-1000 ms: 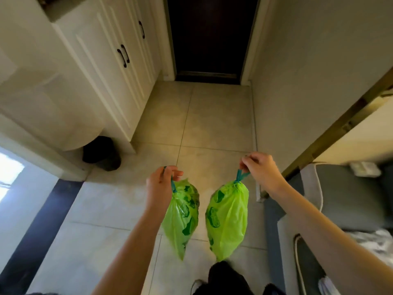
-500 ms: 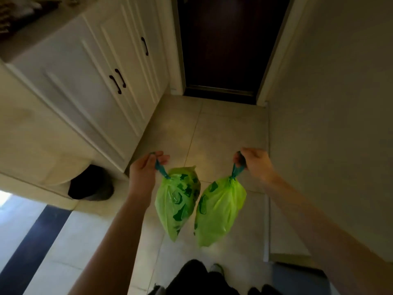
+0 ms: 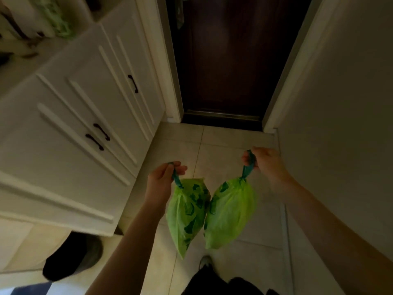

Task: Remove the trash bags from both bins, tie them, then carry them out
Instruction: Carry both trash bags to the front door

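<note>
Two tied bright green trash bags hang in front of me over the tiled floor. My left hand [image 3: 162,181] pinches the teal drawstring of the left trash bag [image 3: 187,213], which has dark green prints. My right hand [image 3: 265,161] grips the teal drawstring of the right trash bag [image 3: 230,213]. The two bags touch side by side at mid height. Both arms reach forward from the bottom of the view.
A closed dark brown door [image 3: 229,60] stands straight ahead at the end of a narrow hallway. White cabinets [image 3: 85,128] with dark handles line the left side, a plain wall [image 3: 340,103] the right. A dark object [image 3: 70,256] sits on the floor under the cabinet. My shoe [image 3: 205,261] shows below.
I have walked forward along the hallway, so the door and cabinets are much closer. Both hands kept holding the bags, which have swung together and now touch.
</note>
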The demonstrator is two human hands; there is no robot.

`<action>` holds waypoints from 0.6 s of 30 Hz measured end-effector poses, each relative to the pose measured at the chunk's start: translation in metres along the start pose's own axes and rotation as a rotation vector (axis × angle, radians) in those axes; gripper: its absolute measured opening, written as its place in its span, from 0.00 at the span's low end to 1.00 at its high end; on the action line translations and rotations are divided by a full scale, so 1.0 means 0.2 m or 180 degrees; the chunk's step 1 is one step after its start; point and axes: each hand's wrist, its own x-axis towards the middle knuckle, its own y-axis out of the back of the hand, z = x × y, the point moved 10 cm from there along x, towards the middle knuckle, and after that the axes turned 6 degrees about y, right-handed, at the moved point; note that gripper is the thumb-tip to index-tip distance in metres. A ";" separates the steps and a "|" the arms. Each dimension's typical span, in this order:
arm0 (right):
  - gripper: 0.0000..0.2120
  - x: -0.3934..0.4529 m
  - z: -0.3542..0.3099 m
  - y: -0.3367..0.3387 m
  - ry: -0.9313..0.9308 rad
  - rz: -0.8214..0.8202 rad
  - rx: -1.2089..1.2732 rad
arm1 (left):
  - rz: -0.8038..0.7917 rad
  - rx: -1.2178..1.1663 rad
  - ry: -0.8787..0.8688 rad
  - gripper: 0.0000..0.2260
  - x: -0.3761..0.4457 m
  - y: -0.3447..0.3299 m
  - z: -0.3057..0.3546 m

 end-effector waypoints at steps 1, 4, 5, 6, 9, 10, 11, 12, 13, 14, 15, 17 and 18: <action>0.17 0.11 -0.04 -0.02 0.0026 -0.0010 -0.0031 | -0.0014 0.0056 -0.0002 0.12 0.11 -0.03 0.04; 0.15 0.44 -0.12 -0.07 -0.0010 -0.0058 -0.0166 | -0.0061 0.0249 -0.0017 0.12 0.42 -0.14 0.16; 0.15 0.56 -0.13 -0.09 -0.0041 -0.0084 -0.0198 | -0.0051 0.0318 -0.0045 0.12 0.52 -0.18 0.20; 0.16 0.68 -0.14 -0.11 -0.0075 -0.0111 -0.0201 | -0.0017 0.0397 -0.0084 0.12 0.62 -0.21 0.24; 0.21 1.05 -0.17 -0.20 -0.0076 -0.0275 -0.0354 | 0.0164 0.0510 -0.0159 0.12 0.93 -0.28 0.35; 0.25 1.17 -0.19 -0.23 -0.0047 -0.0326 -0.0432 | 0.0229 0.0502 -0.0163 0.12 1.04 -0.29 0.38; 0.28 1.29 -0.21 -0.26 -0.0036 -0.0371 -0.0481 | 0.0288 0.0477 -0.0147 0.12 1.15 -0.31 0.41; 0.30 1.40 -0.24 -0.30 -0.0021 -0.0420 -0.0513 | 0.0354 0.0441 -0.0114 0.12 1.25 -0.32 0.43; 0.29 1.52 -0.26 -0.34 -0.0006 -0.0467 -0.0567 | 0.0431 0.0380 -0.0054 0.12 1.35 -0.33 0.44; 0.25 1.63 -0.29 -0.38 0.0001 -0.0515 -0.0635 | 0.0517 0.0314 0.0010 0.11 1.44 -0.33 0.46; 0.21 1.73 -0.32 -0.42 0.0014 -0.0569 -0.0729 | 0.0593 0.0254 0.0047 0.11 1.53 -0.33 0.48; 0.17 1.95 -0.37 -0.49 0.0071 -0.0719 -0.0937 | 0.0717 0.0197 0.0090 0.11 1.71 -0.34 0.51; 0.16 2.05 -0.40 -0.53 0.0092 -0.0794 -0.1028 | 0.0767 0.0185 0.0114 0.11 1.80 -0.35 0.53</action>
